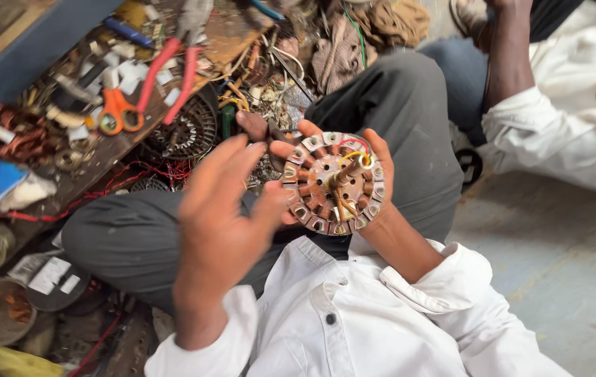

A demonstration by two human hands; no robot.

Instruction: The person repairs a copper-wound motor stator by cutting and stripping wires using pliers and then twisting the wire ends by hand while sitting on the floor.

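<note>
Head cam, looking down at person seated cross-legged on floor, white shirt, grey trousers.

Right hand (371, 178) cups a round motor stator (334, 183) from behind/right: fingers wrapped round the far rim, fingertips showing above its top edge. Firm hold, disc face tilted toward cam. Stator sits over the lap, roughly frame centre, copper windings in a ring of slots, short shaft sticking out of the middle, yellow and red leads looped near the hub.

Left hand (224, 209) is open, fingers spread and slightly blurred, back of hand toward cam. Thumb side reaches the stator's left rim; looks touching there but can't tell for sure. Nothing gripped in it.

Left of knees: cluttered wooden board (95, 164) w/ orange-handled scissors (118, 117), red-handled pliers (172, 70) lying just beside them, scraps of white paper, small parts. Coil of copper wire (11, 132) at far left edge. Another round dark slotted stator core (187, 129) rests at the board's near edge, just beyond left hand. Red wire trails below it.

Upper right: second person, white sleeve (556, 139), arm (507, 56) reaching down to floor, well apart from the stator.
</note>
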